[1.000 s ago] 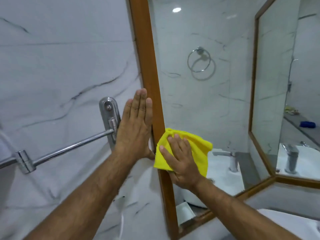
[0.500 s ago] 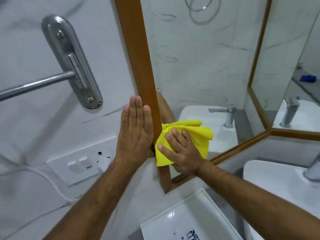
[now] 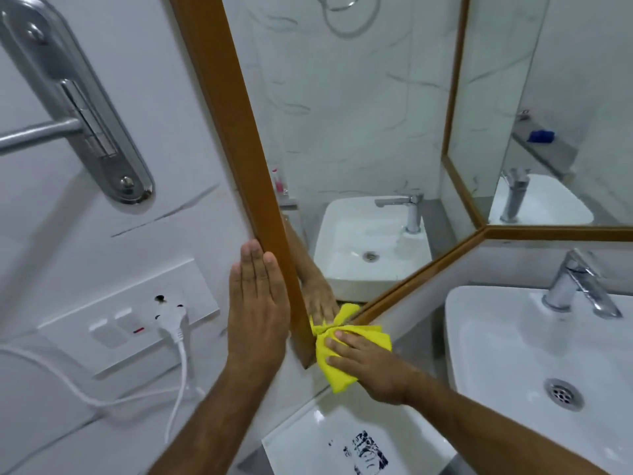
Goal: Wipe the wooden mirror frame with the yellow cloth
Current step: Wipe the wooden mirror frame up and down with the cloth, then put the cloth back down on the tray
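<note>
The wooden mirror frame (image 3: 236,125) runs down the left side of the mirror to its bottom corner, then along the lower edge to the right. My right hand (image 3: 368,366) presses the bunched yellow cloth (image 3: 330,366) against that bottom left corner. My left hand (image 3: 257,303) lies flat on the marble wall, fingers together, right beside the frame's outer edge. The mirror reflects my hand and part of the cloth.
A white socket plate (image 3: 120,320) with a white plug and cable (image 3: 176,341) sits on the wall to the left. Above it a chrome towel-bar bracket (image 3: 92,118). A white basin (image 3: 534,365) with a chrome tap (image 3: 575,286) at right. A white box (image 3: 342,443) below.
My right hand has slid the cloth down the left frame strip to its bottom corner. My left hand moved down the wall alongside. The view has tilted downward.
</note>
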`<state>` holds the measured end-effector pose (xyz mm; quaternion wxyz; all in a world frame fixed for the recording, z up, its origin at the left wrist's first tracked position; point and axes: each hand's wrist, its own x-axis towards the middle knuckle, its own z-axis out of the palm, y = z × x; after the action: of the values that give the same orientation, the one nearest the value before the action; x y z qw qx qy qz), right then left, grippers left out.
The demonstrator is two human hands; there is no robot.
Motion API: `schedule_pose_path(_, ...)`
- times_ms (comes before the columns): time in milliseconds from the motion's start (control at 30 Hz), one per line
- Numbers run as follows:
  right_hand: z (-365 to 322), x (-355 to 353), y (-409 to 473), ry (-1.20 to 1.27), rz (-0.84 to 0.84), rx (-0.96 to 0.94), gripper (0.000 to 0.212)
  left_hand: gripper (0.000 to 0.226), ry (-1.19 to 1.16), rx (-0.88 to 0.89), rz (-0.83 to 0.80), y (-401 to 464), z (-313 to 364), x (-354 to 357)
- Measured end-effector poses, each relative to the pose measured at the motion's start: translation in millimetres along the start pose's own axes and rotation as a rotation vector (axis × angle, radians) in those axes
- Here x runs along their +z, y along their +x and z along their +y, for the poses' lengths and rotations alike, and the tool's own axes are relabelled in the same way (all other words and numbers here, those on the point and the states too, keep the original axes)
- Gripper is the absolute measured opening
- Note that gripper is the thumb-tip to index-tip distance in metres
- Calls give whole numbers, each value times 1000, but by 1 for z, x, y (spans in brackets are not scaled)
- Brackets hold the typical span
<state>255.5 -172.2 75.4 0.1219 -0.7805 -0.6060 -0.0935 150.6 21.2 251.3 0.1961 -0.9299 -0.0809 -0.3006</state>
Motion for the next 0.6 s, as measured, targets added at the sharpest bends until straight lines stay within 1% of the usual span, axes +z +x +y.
schedule_pose_path(67,-12,-8,-7,252,3,156,58,73,-38,16,-78,-41,18,14)
schedule_pose_path(133,-29,-14,-9,476,41,368,52,74,-93,29,-186,-85,30,27)
schedule_pose_path(200,-34,-14,-16,618,120,547,47,68,-144,83,-286,-122,44,38)
schedule_pose_path(233,-35,-15,-20,628,157,610,47,64,-186,99,-351,-134,50,40)
schedule_pose_path(267,-35,-15,-25,594,173,646,48,62,-244,106,-406,-144,55,42)
schedule_pose_path(300,-35,-14,-30,518,169,645,51,57,-289,110,-440,-155,59,47)
schedule_pose_path(333,-36,-13,-34,429,157,610,53,49,-310,107,-441,-162,62,49)
schedule_pose_path(367,-40,-12,-36,324,139,544,54,45,-302,107,-435,-167,64,51)
schedule_pose_path(433,-51,3,-39,58,68,338,52,45,-277,132,-407,-180,65,61)
schedule_pose_path(467,-59,13,-40,-14,-17,259,50,47,-231,161,-368,-187,66,64)
schedule_pose_path(500,-68,24,-43,-45,-153,257,48,53,-200,186,-381,-192,66,66)
schedule_pose_path(567,-85,50,-52,-45,-376,354,45,69,-160,216,-393,-201,66,72)
schedule_pose_path(600,-96,68,-59,-53,-446,376,42,71,-152,221,-437,-208,66,75)
